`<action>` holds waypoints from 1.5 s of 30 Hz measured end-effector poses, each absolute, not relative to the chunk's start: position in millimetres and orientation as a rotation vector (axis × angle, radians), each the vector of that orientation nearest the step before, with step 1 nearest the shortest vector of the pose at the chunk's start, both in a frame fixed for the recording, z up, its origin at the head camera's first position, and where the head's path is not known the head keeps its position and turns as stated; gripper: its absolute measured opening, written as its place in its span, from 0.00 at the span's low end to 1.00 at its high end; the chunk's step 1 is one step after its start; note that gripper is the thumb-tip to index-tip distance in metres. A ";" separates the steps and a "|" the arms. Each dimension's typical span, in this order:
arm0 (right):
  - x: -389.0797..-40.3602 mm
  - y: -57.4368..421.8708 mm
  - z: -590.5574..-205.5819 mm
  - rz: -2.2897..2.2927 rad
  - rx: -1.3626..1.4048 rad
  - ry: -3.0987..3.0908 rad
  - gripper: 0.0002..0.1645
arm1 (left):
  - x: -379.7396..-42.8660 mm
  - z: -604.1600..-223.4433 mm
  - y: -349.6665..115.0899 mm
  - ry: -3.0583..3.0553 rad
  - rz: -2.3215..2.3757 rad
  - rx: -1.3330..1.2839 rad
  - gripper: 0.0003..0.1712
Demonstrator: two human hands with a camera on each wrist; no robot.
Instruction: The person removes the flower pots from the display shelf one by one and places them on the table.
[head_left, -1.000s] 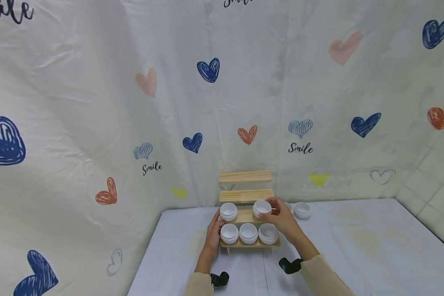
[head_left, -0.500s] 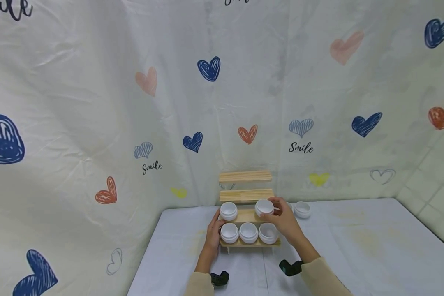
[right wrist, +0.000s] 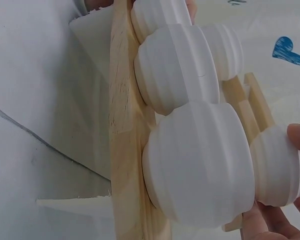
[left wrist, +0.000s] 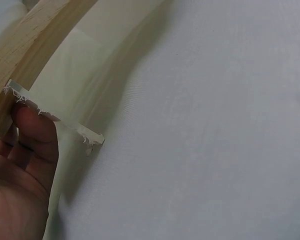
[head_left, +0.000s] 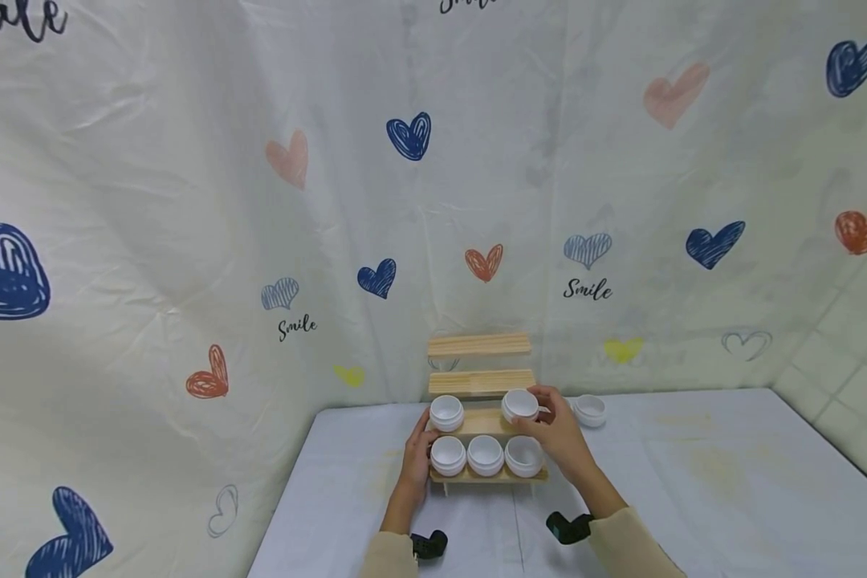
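Note:
A tiered wooden stand (head_left: 481, 382) rises at the back of the table. My left hand (head_left: 415, 459) holds its left side; in the left wrist view the curled fingers (left wrist: 37, 125) lie against the wood beside a pale support leg. My right hand (head_left: 558, 429) pinches a white round jar (head_left: 519, 404) at the right end of the second shelf, thumb on one side and fingers on the other. Another white jar (head_left: 446, 412) sits at that shelf's left end. Three more white jars (head_left: 485, 455) line the lowest shelf. The upper two shelves carry nothing.
A white jar (head_left: 589, 410) stands on the white-covered table (head_left: 694, 482) just right of the stand. Behind hangs a white curtain (head_left: 477, 185) printed with hearts and the word Smile. Tiled wall (head_left: 848, 369) shows at the far right.
My right hand has shifted the pinched jar a little to the right along the second shelf. It now covers a jar that partly showed behind it. My left hand stays put.

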State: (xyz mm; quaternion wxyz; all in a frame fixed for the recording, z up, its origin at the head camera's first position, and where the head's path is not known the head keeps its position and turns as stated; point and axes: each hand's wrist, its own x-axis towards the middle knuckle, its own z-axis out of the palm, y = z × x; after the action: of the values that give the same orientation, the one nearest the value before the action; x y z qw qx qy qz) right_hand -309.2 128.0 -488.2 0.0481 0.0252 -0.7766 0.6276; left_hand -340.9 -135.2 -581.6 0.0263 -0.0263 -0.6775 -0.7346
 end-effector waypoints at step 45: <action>-278.9 155.6 -505.0 2.001 0.107 -2.246 0.43 | -337.9 -582.4 -135.1 -2.075 -2.287 -0.087 0.37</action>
State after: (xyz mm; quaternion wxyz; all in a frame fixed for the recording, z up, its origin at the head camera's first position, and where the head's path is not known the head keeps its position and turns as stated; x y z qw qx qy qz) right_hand -278.9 155.6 -505.0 0.0658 0.0354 -0.7447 0.6632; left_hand -337.9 -135.1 -582.4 0.0261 -0.0281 -0.6715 -0.7400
